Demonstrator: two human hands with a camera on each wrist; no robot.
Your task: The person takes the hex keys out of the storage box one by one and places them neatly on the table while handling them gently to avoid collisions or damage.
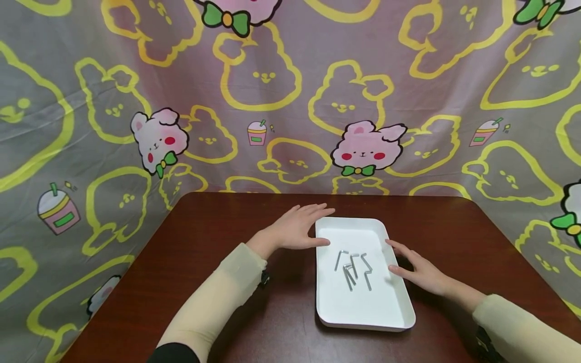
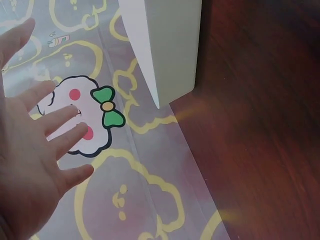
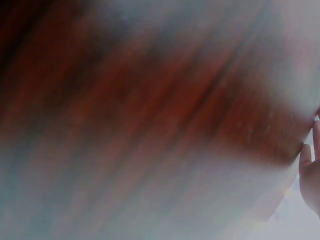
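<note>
A white rectangular tray [image 1: 363, 312] stands on the table, with several silver L-shaped hex keys [image 1: 368, 282] lying loosely inside, some crossing each other. My left hand [image 1: 297, 228] is at the tray's far left corner, fingers spread and straight, thumb over the left rim. In the left wrist view that hand [image 2: 30, 145] holds nothing, and the tray's outer wall [image 2: 175, 50] rises beside it. At the right rim is my right hand [image 1: 422, 272], fingers extended toward the tray; whether the fingertips touch it I cannot tell. The right wrist view is blurred, with only part of the hand [image 3: 311, 180] showing.
The dark reddish-brown wooden table [image 1: 204, 227] extends around the tray. Behind it and along both sides hangs a grey curtain [image 1: 299, 50] printed with yellow outlines, rabbits and drink cups.
</note>
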